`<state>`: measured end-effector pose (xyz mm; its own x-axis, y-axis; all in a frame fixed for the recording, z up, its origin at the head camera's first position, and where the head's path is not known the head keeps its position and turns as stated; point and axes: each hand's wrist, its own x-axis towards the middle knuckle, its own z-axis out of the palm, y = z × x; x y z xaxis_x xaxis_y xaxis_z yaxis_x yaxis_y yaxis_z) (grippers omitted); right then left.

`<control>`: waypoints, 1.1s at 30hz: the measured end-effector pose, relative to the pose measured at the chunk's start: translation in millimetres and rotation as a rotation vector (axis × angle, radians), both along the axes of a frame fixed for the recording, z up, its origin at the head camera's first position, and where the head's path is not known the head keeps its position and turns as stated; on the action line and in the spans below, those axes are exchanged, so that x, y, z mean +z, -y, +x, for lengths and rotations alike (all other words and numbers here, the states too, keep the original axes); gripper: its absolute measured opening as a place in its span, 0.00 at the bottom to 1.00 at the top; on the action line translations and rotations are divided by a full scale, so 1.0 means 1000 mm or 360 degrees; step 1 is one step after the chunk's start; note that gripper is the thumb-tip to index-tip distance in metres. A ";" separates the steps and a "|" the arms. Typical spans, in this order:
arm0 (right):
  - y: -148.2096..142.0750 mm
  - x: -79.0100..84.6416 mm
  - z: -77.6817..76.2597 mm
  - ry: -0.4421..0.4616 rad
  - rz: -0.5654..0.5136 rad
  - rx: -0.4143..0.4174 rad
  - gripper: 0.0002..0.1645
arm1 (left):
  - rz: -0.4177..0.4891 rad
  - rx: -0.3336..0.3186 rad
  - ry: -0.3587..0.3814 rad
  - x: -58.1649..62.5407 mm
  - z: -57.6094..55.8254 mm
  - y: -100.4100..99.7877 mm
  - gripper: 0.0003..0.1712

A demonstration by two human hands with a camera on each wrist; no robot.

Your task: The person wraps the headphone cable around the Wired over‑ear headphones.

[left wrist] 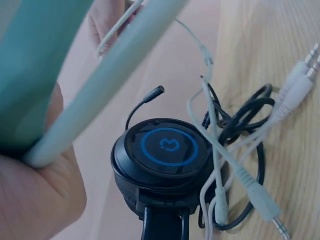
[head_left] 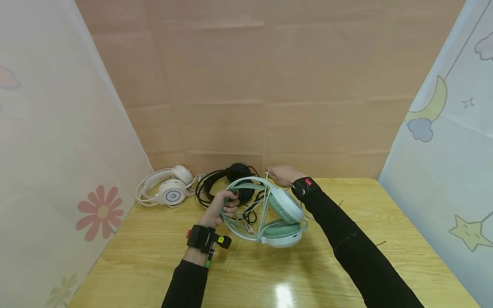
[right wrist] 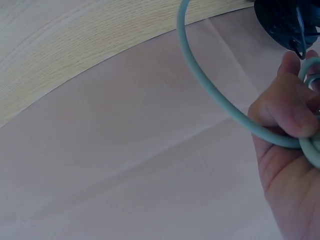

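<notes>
Mint-green and white headphones [head_left: 286, 206] are held up over the table's middle, ear cups toward the right. My left hand [head_left: 216, 208] grips their headband, its fingers curled round the band. At the far side of the headphones, my right hand [head_left: 286, 176] pinches their pale green cable [right wrist: 210, 90] between thumb and fingers. Part of the cable is wound across the headband. Behind the left hand lies a black headset [left wrist: 165, 150] with a microphone boom. Mint plugs [left wrist: 262, 200] and white plugs [left wrist: 297, 87] dangle or lie near its black cord.
White headphones [head_left: 172, 192] with a bundled white cable lie at the back left of the wooden table [head_left: 154, 265]. A brown paper backdrop [head_left: 215, 85] rises behind the table. Patterned white sheets [head_left: 443, 171] stand on both sides.
</notes>
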<state>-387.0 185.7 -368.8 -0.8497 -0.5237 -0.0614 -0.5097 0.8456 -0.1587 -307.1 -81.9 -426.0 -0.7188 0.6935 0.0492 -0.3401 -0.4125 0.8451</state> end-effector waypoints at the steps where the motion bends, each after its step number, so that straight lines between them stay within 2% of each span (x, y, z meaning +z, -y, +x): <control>1: -0.001 0.000 0.000 -0.0002 -0.0010 -0.0002 0.20 | -0.0032 0.0038 0.0016 -0.001 0.000 0.000 0.12; 5: -0.004 0.002 -0.001 -0.0001 -0.0052 -0.0012 0.24 | -0.0158 0.0206 0.0063 -0.004 0.000 0.000 0.16; 11: -0.007 0.008 0.002 -0.0054 -0.0068 -0.0016 0.20 | -0.0304 0.0442 0.0081 -0.004 0.002 -0.003 0.21; 16: -0.008 0.014 0.007 -0.0141 -0.0039 -0.0029 0.17 | -0.0447 0.0666 0.0022 -0.004 0.003 -0.008 0.21; 21: -0.008 0.018 0.012 -0.0201 -0.0060 -0.0030 0.17 | -0.0621 0.0851 -0.0089 -0.004 0.002 -0.012 0.21; 27: -0.007 0.019 0.018 -0.0172 -0.0186 -0.0046 0.17 | -0.0761 0.0982 -0.0162 -0.006 0.000 -0.009 0.23; 33: -0.003 0.025 0.027 -0.0137 -0.0257 -0.0044 0.19 | -0.0803 0.1091 -0.0179 -0.004 0.001 -0.008 0.22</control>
